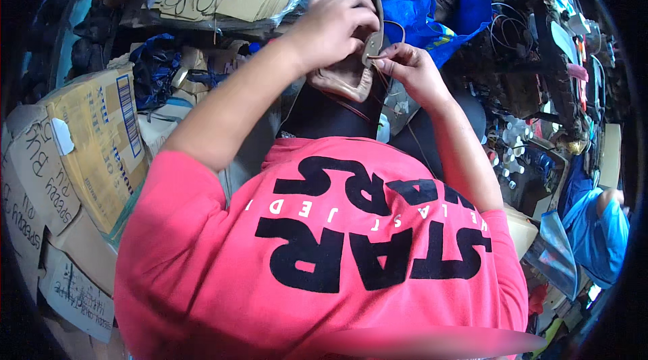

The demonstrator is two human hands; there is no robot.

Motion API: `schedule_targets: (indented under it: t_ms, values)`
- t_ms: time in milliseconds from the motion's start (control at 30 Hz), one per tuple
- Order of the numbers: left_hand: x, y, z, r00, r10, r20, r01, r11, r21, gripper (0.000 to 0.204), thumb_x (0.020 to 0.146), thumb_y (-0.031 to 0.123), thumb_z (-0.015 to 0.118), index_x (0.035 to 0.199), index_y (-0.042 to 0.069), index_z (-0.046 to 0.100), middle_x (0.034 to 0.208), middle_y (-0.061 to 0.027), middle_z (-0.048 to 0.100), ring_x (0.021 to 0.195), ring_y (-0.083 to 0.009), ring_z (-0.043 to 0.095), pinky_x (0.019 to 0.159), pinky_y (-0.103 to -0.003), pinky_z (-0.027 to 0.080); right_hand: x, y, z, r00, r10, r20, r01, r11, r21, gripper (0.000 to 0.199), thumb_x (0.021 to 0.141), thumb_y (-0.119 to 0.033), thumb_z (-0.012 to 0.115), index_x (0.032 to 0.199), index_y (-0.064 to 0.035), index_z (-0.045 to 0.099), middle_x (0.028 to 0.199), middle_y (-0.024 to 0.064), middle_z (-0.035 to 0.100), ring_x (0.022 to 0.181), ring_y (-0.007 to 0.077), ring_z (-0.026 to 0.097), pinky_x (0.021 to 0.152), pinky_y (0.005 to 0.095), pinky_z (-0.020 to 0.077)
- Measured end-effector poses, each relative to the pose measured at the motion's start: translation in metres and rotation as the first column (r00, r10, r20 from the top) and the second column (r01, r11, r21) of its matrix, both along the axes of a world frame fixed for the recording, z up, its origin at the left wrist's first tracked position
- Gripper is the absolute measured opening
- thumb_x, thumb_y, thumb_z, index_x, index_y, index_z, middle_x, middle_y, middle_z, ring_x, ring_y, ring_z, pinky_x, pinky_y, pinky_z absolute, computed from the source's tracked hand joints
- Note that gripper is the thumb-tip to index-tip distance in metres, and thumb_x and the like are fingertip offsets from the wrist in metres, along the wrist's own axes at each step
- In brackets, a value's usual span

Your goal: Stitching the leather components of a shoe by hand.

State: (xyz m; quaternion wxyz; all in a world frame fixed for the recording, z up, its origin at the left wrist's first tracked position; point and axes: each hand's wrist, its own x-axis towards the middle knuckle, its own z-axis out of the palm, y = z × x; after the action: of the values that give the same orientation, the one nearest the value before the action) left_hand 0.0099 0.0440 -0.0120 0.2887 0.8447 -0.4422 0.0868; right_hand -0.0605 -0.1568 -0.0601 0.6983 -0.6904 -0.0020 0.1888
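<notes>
Shoe (pixel 342 83) tan; shirt (pixel 324 245) pink, black and white lettering; bag (pixel 408 12) blue, yellow patches; carton (pixel 101 147) yellow, blue print.

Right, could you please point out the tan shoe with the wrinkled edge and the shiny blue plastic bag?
Tan shoe with the wrinkled edge (pixel 337 84), head view: on its lower edge.
Shiny blue plastic bag (pixel 399 12), head view: on its front.

Left hand (pixel 341 28) clasps a tan shoe (pixel 344 87) above the lap; right hand (pixel 410 68) pinches a thin brown item (pixel 375 57), apparently cord, at the shoe's edge; blue bag (pixel 412 6) lies beyond; carton (pixel 98 147) stands at left.
</notes>
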Motion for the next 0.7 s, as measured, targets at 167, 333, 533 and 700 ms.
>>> schedule_targets:
  t_ms: [167,333,533,700]
  values:
    - [-0.045,0.013,0.0,0.97,0.169,-0.174,-0.14,0.976,0.165,0.016,0.069,0.009,0.059,0.085,0.007,0.058,0.088,-0.0093,0.059,0.09,-0.0298,0.054,0.078,-0.045,0.041,-0.001,0.007,0.009,0.986,0.064,0.152,-0.041,0.988,-0.15,0.029,0.077,-0.017,0.075,0.099,-0.0025,0.062,0.094,0.0046,0.06,0.086,0.0112,0.055,0.074,0.027,0.0472]
    - [-0.035,0.016,-0.006,0.959,0.149,-0.239,-0.1,0.974,0.205,0.013,0.069,0.005,0.057,0.082,0.004,0.058,0.084,-0.0132,0.061,0.087,-0.0325,0.056,0.076,-0.047,0.044,0.001,0.024,0.027,0.745,0.178,0.642,0.124,0.91,-0.395,0.078,0.056,-0.033,0.084,0.125,-0.0173,0.052,0.132,0.0182,0.04,0.127,0.0347,0.037,0.099,0.0451,0.0347]
    - [-0.042,0.029,0.006,0.955,0.044,-0.293,0.024,0.974,0.226,0.009,0.074,0.004,0.056,0.082,0.003,0.058,0.083,-0.0156,0.06,0.083,-0.0352,0.059,0.073,-0.046,0.047,0.008,0.033,0.01,0.788,0.272,0.552,0.125,0.807,-0.577,0.063,0.06,-0.031,0.074,0.12,-0.0307,0.055,0.143,0.0161,0.033,0.131,0.0378,0.031,0.102,0.0568,0.024]
    - [-0.055,0.065,0.03,0.952,0.042,-0.304,0.077,0.926,0.369,0.009,0.079,0.003,0.058,0.087,0.002,0.056,0.083,-0.0165,0.057,0.085,-0.0355,0.057,0.071,-0.043,0.045,0.007,0.034,0.004,0.785,0.319,0.53,0.119,0.763,-0.635,0.068,0.057,-0.028,0.074,0.123,-0.0253,0.054,0.139,0.0177,0.038,0.13,0.0376,0.034,0.105,0.0485,0.0252]
